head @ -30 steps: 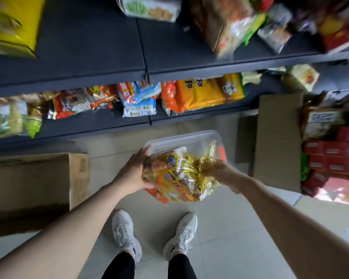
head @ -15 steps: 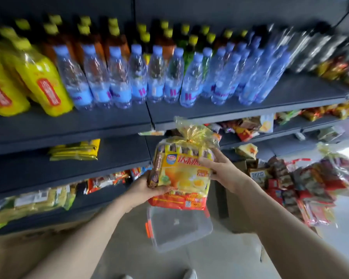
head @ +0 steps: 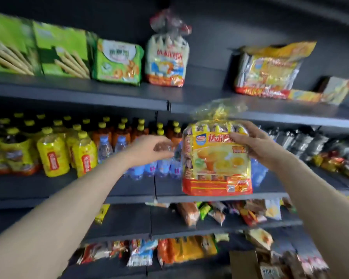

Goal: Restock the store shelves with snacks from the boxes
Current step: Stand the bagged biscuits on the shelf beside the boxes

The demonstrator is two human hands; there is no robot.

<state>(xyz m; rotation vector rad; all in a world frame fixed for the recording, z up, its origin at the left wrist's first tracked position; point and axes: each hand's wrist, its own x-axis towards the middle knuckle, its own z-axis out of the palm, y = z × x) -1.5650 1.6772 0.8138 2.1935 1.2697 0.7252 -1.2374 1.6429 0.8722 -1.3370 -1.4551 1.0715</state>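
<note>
Yellow-and-orange crinkly plastic snack bag point(head: 217, 160), upright, gripped at its upper right by right hand point(head: 256, 147). Left hand point(head: 149, 147) just beside its left edge, fingers relaxed, holding nothing.

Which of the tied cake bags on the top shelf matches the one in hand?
The yellow bag at the right: same yellow-orange pack as the held bag. The white-blue bag differs.

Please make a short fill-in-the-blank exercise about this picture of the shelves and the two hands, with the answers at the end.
1. The yellow snack bag is held by the ____ hand only.
2. The left hand is open and holds ____.
3. The water bottles stand on the shelf directly ____ the green biscuit boxes.
4. The caps of the orange drink bottles are ____.

Answers: right; nothing; below; yellow
</note>
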